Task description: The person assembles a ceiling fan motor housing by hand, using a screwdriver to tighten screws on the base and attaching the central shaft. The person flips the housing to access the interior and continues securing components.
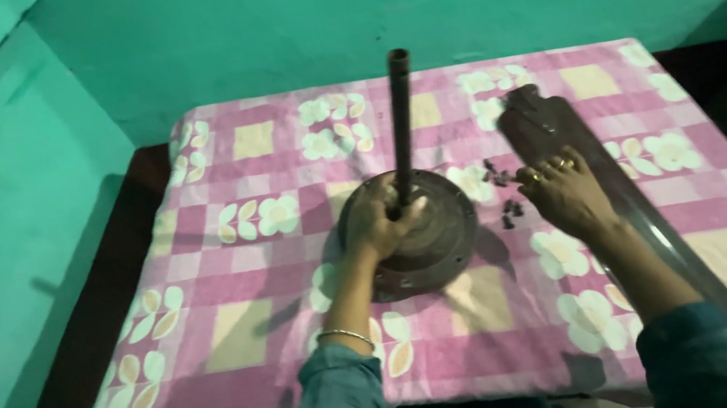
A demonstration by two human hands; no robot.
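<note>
Left hand (378,219) covering part of the fan motor housing (429,242) and the foot of the down rod (401,129), hiding the joint between them. Small dark screws (501,177) lying too small to count or tell apart. Fingers (529,178) of the right hand (566,192) masking some of them. Fan blade (569,135) running beneath the right forearm, its far end blurring near the lower right edge. Both sleeves cut off by the bottom edge.

One head-worn view looks down and forward, near, over the table (241,352)
</note>
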